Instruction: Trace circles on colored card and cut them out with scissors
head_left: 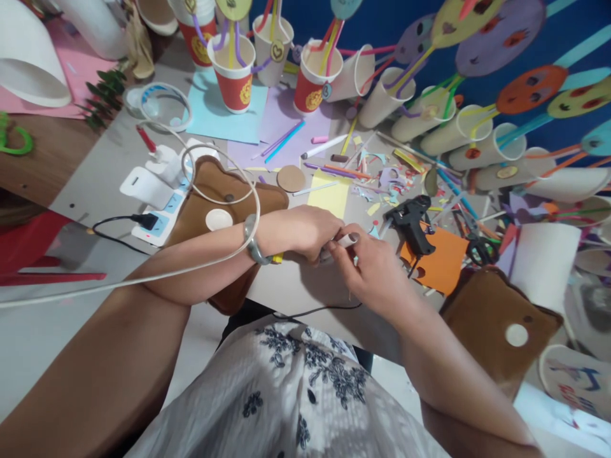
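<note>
My left hand (pixel 308 232) and my right hand (pixel 370 267) meet above the front edge of the table, both closed. From between the fingers of my right hand a short white tube-like piece (pixel 348 240) sticks out, its end darker. The fingers of my left hand curl downward against it, and what they grip is hidden. Just beyond my left hand lies a yellow paper sheet (pixel 329 194). A black glue gun (pixel 411 222) rests to the right of my right hand, partly on an orange paper sheet (pixel 439 257).
Paper scraps, pens and a cardboard disc (pixel 291 179) litter the table. Paper cups (pixel 231 76) with face decorations line the back. A power strip (pixel 162 216) is at left; its white cable (pixel 210 261) crosses my left forearm. Scissors (pixel 482 248) and a brown pouch (pixel 496 324) lie right.
</note>
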Available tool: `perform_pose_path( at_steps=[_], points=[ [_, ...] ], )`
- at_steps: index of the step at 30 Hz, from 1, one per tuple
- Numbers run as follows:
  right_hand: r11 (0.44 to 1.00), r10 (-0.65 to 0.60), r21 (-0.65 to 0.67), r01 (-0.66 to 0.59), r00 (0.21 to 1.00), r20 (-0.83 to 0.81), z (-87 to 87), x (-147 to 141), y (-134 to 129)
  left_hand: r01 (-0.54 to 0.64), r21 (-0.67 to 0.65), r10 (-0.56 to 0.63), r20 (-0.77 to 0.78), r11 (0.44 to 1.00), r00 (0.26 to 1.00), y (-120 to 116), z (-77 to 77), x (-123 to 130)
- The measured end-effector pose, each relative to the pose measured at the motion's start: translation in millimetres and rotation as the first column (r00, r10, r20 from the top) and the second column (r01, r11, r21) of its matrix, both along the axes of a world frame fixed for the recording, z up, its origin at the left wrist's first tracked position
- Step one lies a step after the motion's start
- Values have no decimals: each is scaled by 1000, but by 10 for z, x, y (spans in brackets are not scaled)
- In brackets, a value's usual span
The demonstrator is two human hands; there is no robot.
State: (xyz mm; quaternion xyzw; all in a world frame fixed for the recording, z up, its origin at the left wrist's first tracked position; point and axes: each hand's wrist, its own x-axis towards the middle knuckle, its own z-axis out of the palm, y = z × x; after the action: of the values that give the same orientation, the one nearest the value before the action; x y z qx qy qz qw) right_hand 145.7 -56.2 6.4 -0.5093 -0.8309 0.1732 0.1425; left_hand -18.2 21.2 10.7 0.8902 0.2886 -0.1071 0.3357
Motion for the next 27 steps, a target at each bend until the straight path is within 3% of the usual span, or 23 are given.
perform_pose_path(
  at_steps=[5, 11, 14, 17, 19, 21, 23, 25, 27],
  points=[
    [985, -116, -149, 83, 967, -226, -68, 80, 30, -1, -9, 2, 14, 1000, 1000, -5, 23, -50],
    [985, -173, -71, 158, 921, -350, -209, 142, -65, -9, -1, 9, 20, 1000, 1000, -1, 20, -97],
    [974, -225, -123, 191, 883, -411, -214, 182, -129, -2, -26, 2, -9, 1000, 1000, 4, 41, -88],
    [934, -357, -227, 277, 765, -535, -196, 251, -214, 16, -17, -16, -15, 1000, 1000, 3, 48, -75],
    [908, -398, -182, 376, 648, -649, -202, 308, -276, 14, -13, -15, -27, 1000, 1000, 3, 36, -70],
    [884, -376, -80, 460, 600, -706, -235, 367, -322, 17, -18, -18, -28, 1000, 999, 4, 18, -72],
    [900, -306, 45, 433, 703, -642, -290, 424, -337, 38, -15, -38, -9, 999, 999, 9, 6, -81],
    [943, -163, 189, 274, 876, -453, -350, 474, -317, 68, -7, -68, 8, 998, 998, 13, 9, -93],
    [955, 0, 288, 73, 969, -246, -397, 508, -274, 89, 3, -89, 20, 996, 996, 16, 26, -103]
  ],
)
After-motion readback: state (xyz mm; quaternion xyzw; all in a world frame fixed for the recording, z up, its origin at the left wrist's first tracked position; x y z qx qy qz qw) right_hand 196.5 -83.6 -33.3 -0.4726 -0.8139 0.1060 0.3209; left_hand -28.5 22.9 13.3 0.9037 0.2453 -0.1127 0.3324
